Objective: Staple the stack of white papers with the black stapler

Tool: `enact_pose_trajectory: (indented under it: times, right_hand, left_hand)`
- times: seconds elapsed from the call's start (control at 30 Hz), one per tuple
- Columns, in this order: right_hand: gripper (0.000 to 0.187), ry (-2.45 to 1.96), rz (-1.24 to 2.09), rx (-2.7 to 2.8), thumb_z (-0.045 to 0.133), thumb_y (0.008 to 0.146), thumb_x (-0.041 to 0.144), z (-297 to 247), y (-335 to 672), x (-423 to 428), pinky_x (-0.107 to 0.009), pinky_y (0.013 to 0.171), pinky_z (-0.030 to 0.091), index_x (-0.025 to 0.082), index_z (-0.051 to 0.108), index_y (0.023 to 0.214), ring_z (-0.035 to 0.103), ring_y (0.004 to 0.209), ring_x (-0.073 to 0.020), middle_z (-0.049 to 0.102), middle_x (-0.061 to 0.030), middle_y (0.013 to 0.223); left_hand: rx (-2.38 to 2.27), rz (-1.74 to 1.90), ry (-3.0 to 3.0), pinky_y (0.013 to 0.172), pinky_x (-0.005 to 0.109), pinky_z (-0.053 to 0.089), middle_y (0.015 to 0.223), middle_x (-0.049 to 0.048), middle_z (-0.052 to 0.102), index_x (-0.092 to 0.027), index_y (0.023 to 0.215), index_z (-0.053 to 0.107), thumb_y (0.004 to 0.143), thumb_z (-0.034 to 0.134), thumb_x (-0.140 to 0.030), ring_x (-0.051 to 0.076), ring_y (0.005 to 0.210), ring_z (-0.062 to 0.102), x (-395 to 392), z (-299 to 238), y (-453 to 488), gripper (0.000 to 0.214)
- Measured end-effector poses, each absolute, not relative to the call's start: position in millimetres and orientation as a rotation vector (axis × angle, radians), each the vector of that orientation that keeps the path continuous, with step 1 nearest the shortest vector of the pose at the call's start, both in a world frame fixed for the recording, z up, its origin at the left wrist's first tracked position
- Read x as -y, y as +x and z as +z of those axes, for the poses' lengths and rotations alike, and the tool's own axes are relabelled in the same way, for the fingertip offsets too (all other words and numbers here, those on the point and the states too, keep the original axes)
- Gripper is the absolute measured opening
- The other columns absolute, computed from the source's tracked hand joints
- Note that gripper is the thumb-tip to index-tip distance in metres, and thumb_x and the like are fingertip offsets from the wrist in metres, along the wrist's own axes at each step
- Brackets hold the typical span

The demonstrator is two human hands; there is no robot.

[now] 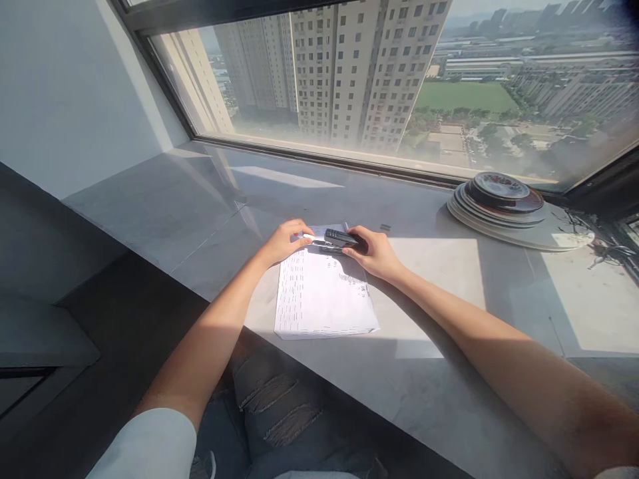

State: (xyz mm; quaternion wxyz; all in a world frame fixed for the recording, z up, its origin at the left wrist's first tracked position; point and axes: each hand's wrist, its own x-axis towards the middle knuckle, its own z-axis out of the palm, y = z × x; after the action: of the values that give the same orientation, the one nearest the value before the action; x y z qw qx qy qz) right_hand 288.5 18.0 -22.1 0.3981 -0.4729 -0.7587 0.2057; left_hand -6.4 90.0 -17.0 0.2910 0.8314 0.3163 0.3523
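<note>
A black stapler (340, 237) is in my right hand (377, 251), with the fingers wrapped round its rear end. Its nose points left, and its upper arm looks raised from the silvery and dark parts below. My left hand (288, 241) is closed in a pinch right at the nose, over the upper left corner of the paper. Something bright shows at those fingertips, too small to name. Beneath the stapler lies a stack of white paper sheets (327, 303), printed with rows of short dark marks. The stapler's shadow falls across the top of the stack.
Two small grey strips (385, 227) lie on the pale stone sill (429, 399), right of the stapler. Stacked plates (499, 199) stand at the right by the window, with dry twigs (612, 251) beside them. The sill's front edge runs diagonally above my legs.
</note>
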Motion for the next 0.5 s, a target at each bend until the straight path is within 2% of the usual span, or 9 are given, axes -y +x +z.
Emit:
enact_pose_trajectory:
  times: [0.23, 0.5]
  right_hand:
    - [0.029, -1.193, 0.500, 1.938, 0.074, 0.090, 0.040, -22.2, 289.1, -18.6, -0.038, 0.081, 0.055, 0.022, 0.070, 0.113, 0.071, 0.087, -0.0264, 0.079, -0.0064, 0.104]
    - [0.032, -1.191, 0.488, 1.947, 0.073, 0.091, 0.044, -23.6, 289.2, -19.2, -0.040, 0.081, 0.055, 0.022, 0.070, 0.114, 0.071, 0.086, -0.0272, 0.079, -0.0074, 0.103]
  left_hand:
    - [-0.824, 0.863, 2.243, 0.080, 0.033, 0.049, 0.101, 0.0061, 0.066, -0.023, 0.103, 0.082, 0.098, 0.074, -0.039, 0.018, 0.085, 0.059, -86.6, -14.0, -4.3, 0.019]
    - [-0.857, 0.867, 2.218, 0.077, 0.033, 0.049, 0.100, 0.0058, 0.065, -0.024, 0.101, 0.084, 0.092, 0.079, -0.039, 0.018, 0.085, 0.060, -85.5, -13.7, -2.6, 0.018]
